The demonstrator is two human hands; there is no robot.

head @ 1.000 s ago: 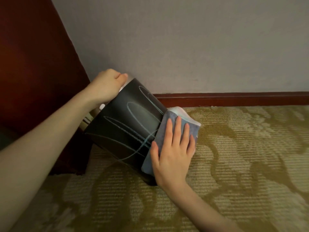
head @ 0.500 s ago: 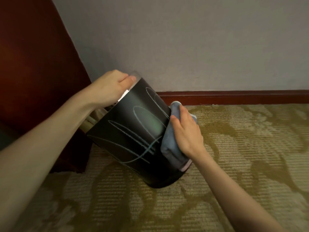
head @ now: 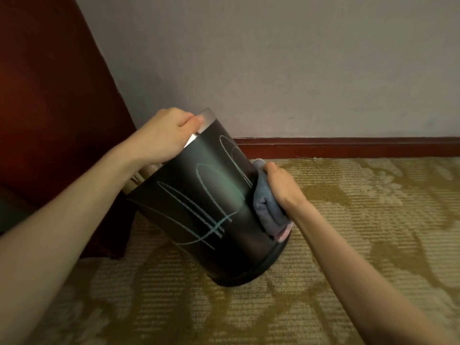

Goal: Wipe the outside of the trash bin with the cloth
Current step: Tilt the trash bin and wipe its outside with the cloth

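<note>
A black trash bin (head: 206, 202) with pale chalk-like loops drawn on its side is tilted to the left, its base on the carpet. My left hand (head: 165, 135) grips its silver rim at the top. My right hand (head: 281, 189) holds a bunched grey-blue cloth (head: 268, 212) with a pink edge against the bin's right side, fingers curled round it. The far side of the bin is hidden.
Patterned tan carpet (head: 348, 245) spreads across the floor. A grey wall with a dark red baseboard (head: 348, 146) runs behind the bin. A dark red wooden panel (head: 54, 108) stands at the left, close behind the bin's rim.
My right hand went from pressing the cloth flat on the bin's front to gripping it bunched on the right side. The bin has turned slightly and tilted more upright.
</note>
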